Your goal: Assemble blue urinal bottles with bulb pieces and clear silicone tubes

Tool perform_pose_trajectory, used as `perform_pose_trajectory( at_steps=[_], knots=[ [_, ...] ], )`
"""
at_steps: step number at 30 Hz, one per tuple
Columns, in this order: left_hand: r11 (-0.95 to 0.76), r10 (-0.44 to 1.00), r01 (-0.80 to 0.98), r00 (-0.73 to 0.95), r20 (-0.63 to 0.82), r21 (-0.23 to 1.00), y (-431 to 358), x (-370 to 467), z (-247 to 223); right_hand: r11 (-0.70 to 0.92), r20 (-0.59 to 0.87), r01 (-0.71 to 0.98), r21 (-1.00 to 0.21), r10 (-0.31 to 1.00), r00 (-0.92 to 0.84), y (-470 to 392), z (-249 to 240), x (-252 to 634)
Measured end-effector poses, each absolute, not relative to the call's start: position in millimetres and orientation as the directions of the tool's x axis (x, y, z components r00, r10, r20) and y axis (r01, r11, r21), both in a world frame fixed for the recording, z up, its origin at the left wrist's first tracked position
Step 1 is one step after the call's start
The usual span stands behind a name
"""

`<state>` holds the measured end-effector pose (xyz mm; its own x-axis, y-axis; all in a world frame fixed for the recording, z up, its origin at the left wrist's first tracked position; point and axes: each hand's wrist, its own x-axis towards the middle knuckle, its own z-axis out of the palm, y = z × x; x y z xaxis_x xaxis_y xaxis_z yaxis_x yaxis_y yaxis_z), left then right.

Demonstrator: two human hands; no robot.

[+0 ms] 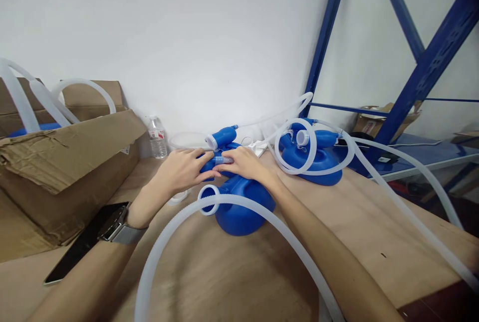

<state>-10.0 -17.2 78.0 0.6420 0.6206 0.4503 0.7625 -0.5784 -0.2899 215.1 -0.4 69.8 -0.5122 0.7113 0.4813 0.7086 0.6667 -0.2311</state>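
Observation:
In front of me, a blue plastic bottle lies on the table, its open neck with a white rim facing left. Just above it, my left hand wraps round a blue spout piece, largely covered by the fingers. My right hand pinches a clear ribbed hose end that meets this spout piece. Whether the two are fully joined I cannot tell. A long translucent hose arches across the foreground, in front of the bottle.
Another blue bottle with coiled hose stands to the right, and a blue spout with a white cap lies behind my hands. At left are a cardboard box, a water bottle and a black phone. Blue shelving rises at right.

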Motion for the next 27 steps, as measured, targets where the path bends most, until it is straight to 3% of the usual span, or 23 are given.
perform_pose_trajectory(
  at_steps=[8, 13, 27],
  knots=[
    [-0.596, 0.589, 0.708, 0.706, 0.393, -0.378, -19.0, -12.5, 82.4, 0.661, 0.515, 0.726, -0.188, 0.696, -0.501, -2.1, 69.6, 209.9],
    [-0.523, 0.651, 0.751, 0.657, 0.38, -0.404, -22.8, -8.6, 82.8, 0.606, 0.51, 0.785, -0.127, 0.719, -0.472, -2.0, 68.6, 206.4],
    [-0.472, 0.77, 0.853, 0.522, 0.367, -0.224, -29.2, 0.7, 87.9, 0.481, 0.495, 0.864, -0.149, 0.793, -0.356, -5.2, 69.1, 204.6]
  ],
)
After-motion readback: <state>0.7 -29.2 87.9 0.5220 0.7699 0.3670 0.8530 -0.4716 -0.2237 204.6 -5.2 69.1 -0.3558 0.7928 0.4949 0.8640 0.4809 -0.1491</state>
